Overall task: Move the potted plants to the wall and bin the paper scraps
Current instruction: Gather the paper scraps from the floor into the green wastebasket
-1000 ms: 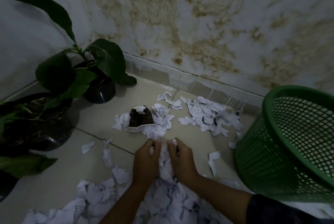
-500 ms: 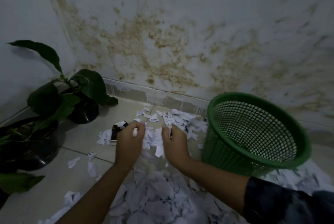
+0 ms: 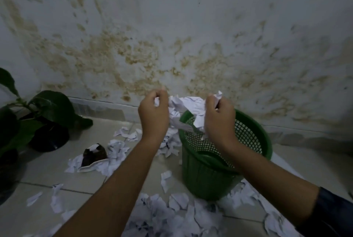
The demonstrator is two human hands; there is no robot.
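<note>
Scraps (image 3: 147, 217) litter floor around green bin (image 3: 208, 179), plants (image 3: 49, 110) left

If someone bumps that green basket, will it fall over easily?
Probably, yes. The green basket is thin open mesh, so it likely weighs little, and it already sits tilted on the floor. It looks almost empty, with nothing heavy inside to steady it. The paper scraps that the left hand and right hand hold above it would add hardly any weight.
</note>
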